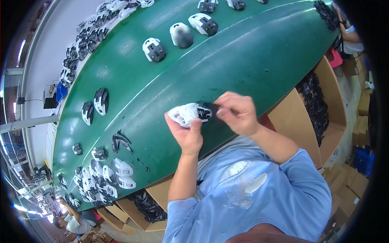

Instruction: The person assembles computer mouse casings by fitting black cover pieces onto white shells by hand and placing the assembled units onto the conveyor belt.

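My left hand (189, 137) is closed around a white, curved plastic shell (182, 114) with cut-outs, thumb on its near side. At the shell's right end sits a black slotted part. My right hand (240, 114) pinches a black plastic piece (209, 107) against that end, its fingers partly hiding it. Whether this piece is separate from the slotted part I cannot tell. Both hands are held above the green table (227, 77), close to my body.
White-and-black shells (154, 50) stand across the table's far side. A pile of white shells (97, 180) lies at left, near loose black pieces (121, 141). Cardboard boxes (333, 95) of black parts line the near edge. Other people (79, 222) are at both ends.
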Demonstrator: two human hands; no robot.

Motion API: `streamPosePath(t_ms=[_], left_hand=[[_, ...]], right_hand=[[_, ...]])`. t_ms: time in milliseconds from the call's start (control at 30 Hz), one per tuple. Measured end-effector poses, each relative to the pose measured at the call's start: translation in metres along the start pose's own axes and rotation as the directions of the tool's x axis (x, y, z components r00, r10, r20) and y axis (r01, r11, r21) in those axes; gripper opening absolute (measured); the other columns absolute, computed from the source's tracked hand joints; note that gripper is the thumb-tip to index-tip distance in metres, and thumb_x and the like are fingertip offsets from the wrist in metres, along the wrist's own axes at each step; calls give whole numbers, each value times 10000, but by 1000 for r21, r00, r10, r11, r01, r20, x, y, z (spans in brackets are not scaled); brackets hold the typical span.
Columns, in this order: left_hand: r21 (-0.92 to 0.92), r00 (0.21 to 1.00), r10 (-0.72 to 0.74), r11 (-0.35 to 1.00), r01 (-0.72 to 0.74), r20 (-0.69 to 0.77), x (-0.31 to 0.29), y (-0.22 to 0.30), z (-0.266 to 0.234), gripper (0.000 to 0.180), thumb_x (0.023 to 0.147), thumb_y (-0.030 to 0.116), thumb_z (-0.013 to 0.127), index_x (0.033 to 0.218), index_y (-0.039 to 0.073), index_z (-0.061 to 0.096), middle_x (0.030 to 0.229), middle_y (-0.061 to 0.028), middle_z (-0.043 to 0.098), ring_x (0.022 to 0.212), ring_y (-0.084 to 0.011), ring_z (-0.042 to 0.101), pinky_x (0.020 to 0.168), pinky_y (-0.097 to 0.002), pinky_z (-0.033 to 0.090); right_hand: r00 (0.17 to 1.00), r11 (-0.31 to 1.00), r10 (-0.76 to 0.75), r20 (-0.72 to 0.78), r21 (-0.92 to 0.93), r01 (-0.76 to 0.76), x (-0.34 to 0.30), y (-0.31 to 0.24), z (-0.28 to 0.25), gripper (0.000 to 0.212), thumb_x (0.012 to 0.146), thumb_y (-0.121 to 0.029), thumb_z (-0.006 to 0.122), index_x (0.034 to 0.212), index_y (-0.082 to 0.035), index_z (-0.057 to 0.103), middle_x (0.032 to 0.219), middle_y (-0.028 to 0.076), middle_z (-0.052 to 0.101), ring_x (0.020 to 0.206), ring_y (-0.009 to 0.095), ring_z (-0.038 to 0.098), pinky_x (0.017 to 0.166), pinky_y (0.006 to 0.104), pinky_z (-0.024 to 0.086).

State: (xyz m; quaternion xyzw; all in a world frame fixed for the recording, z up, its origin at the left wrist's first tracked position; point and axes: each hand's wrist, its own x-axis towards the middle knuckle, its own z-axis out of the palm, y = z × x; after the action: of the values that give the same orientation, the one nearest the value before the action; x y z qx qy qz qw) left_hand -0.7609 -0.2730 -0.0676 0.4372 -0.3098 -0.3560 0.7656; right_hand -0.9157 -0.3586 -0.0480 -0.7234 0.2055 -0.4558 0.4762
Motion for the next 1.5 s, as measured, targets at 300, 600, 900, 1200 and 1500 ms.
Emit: streamPosePath(t_ms=[300,600,900,1200,1500], left_hand=[[-53,997,-76,996,76,5,-6,-1,9,537,894,287,799,1193,73,408,1107,-58,550,1005,-150,577,866,-309,501],[87,996,48,995,-54,68,-12,-10,5,500,933,282,752,1245,61,429,1120,-74,595,1015,-175,622,904,-335,515],[-18,998,-26,999,27,49,-10,-11,12,476,953,276,725,1258,64,428,1174,-93,606,1081,-184,615,939,-339,509],[-14,975,-194,981,194,-112,-14,-2,36,331,1041,245,583,1279,64,442,1236,-106,597,1108,-194,606,953,-349,506],[-10,995,-34,999,35,93,-12,-8,14,346,1048,221,548,1329,46,447,1293,-125,582,1164,-216,597,994,-375,490]], right_hand=[[986,987,-152,70,-35,154,15,-5,-5,230,756,-114,862,803,-72,641,1159,191,725,873,250,732,746,331,573],[999,989,31,16,146,-33,5,-4,-3,238,775,-64,851,815,-61,617,1177,220,707,1021,274,712,833,343,572],[998,998,52,37,22,-52,11,-12,-7,275,784,-45,827,1050,-37,759,1190,151,694,982,234,708,833,318,583],[998,973,-4,70,-229,20,-8,-4,0,460,777,-153,836,1198,-24,702,1333,192,631,1098,295,676,906,369,562],[996,997,61,70,51,-64,13,1,-22,328,795,-29,807,1114,-63,742,1206,148,699,1072,262,686,883,357,562]])
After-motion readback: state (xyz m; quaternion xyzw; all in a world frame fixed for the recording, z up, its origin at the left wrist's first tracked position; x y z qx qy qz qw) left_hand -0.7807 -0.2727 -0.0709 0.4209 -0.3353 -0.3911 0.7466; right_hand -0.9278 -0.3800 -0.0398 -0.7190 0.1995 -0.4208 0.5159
